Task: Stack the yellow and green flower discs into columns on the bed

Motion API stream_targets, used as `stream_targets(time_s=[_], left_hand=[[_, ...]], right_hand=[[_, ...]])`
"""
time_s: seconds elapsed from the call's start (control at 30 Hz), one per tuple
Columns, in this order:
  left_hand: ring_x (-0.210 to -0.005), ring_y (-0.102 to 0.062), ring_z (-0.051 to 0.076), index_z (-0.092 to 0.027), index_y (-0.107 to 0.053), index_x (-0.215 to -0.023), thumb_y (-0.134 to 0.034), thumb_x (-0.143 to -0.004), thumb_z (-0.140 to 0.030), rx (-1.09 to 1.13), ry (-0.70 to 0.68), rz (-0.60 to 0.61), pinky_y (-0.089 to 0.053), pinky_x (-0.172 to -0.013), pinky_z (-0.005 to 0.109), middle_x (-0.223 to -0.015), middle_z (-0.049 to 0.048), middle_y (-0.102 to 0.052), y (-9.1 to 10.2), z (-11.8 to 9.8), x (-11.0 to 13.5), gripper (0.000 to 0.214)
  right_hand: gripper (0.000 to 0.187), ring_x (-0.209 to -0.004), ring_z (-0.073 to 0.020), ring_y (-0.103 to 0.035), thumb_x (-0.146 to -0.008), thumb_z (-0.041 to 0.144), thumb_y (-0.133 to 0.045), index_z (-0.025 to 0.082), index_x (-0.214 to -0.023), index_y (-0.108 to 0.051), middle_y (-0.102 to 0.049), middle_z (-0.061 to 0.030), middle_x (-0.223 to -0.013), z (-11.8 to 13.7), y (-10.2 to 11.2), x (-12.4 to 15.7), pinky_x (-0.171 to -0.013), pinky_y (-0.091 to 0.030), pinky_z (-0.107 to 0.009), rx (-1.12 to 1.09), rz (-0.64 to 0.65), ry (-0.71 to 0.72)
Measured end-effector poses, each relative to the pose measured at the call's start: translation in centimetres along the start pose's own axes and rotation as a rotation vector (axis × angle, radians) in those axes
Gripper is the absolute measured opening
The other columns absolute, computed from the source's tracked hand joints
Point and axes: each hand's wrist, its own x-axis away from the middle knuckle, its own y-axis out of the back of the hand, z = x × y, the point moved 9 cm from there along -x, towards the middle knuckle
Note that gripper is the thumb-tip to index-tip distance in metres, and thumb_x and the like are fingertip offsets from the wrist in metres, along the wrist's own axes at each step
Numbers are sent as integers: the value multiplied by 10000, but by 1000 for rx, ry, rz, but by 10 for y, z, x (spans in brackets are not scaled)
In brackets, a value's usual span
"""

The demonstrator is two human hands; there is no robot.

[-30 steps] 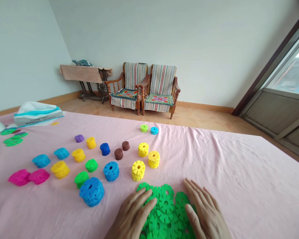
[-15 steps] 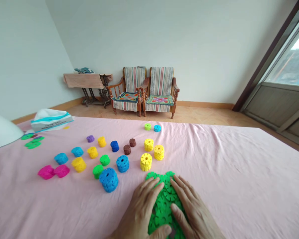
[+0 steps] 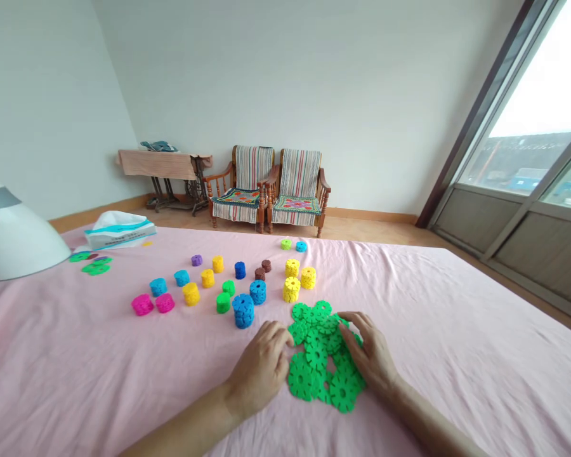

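A heap of green discs (image 3: 316, 355) lies on the pink cloth (image 3: 457, 330) between the two hands. The left hand (image 3: 261, 365) curls loosely against its left side (whether the fingertips pinch a disc cannot be told). The right hand (image 3: 371, 357) rests spread over the right side, gripping nothing. Just beyond stand a blue stack (image 3: 243, 310) and yellow stacks (image 3: 291, 289).

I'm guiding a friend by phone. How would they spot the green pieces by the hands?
On the pink cloth, look just nearer than the coloured stacks. The green discs lie between the left hand and right hand. Unlike the upright blue stack beside them, they are spread flat and overlapping.
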Motion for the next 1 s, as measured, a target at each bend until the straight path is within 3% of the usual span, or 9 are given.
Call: stream_targets(time_s=[0.1,0.23,0.33,0.43,0.57,0.67,0.8,0.87,1.0], left_hand=[[-841,-530,187,-190,-499,-722,-365,-646,87,-16,-8,-6,-470,-752,322,-803,16,-549,9,13,17,317],[-866,-505,190,-185,-506,-788,-374,-675,88,-41,-80,-5,-447,-768,321,-860,20,-538,11,14,30,323],[-862,-496,194,-181,-511,-797,-387,-715,76,-61,-109,4,-438,-774,328,-860,24,-536,9,10,32,296],[-879,-502,198,-181,-537,-824,-414,-781,34,-56,-119,6,-434,-783,329,-877,29,-549,11,6,31,252],[-943,-520,215,-204,-591,-964,-558,-867,-167,-18,-175,67,-429,-846,352,-968,35,-589,9,-8,31,109],[-998,-524,244,-218,-592,-1074,-702,-798,-369,11,-193,122,-427,-886,382,-1053,50,-601,3,-18,30,333],[-1004,-540,262,-201,-601,-1062,-788,-690,-430,0,-116,158,-447,-886,404,-1059,61,-606,-3,-22,21,476],[-1092,-523,297,-173,-564,-1165,-808,-644,-462,-17,-61,166,-433,-939,440,-1173,104,-584,-6,-18,15,644],[-1392,-221,393,-80,-228,-1465,-739,-638,-601,-60,22,250,-232,-1110,550,-1519,240,-247,-21,-3,4,1103]], right_hand=[[227,-926,-228,-611,-920,327,-476,195,-1009,-637,-654,-85,-962,19,-3,2,-808,-507,-375,58,49,62],[210,-933,-240,-581,-859,308,-592,209,-1035,-649,-637,-81,-968,57,-21,1,-825,-478,-407,151,206,181],[290,-943,-249,-567,-783,302,-691,214,-1056,-645,-620,-79,-987,73,-33,1,-832,-468,-419,224,330,184],[326,-947,-250,-569,-755,233,-703,194,-1068,-621,-607,-86,-1004,76,-35,4,-824,-468,-411,271,391,140],[171,-878,-217,-575,-791,150,-612,197,-955,-600,-597,-59,-933,62,-32,10,-766,-474,-364,232,408,97],[109,-783,-185,-568,-776,140,-587,196,-865,-558,-579,-34,-860,44,-31,10,-684,-469,-316,147,372,57],[82,-635,-139,-528,-740,147,-564,202,-752,-505,-538,24,-690,24,-28,8,-574,-421,-258,-24,338,-58],[62,-591,-125,-506,-753,186,-551,200,-722,-499,-513,41,-628,20,-24,6,-543,-393,-246,-131,330,-135],[170,-561,-108,-483,-772,319,-587,189,-699,-506,-491,49,-601,15,-8,1,-515,-369,-237,-328,240,-228]])
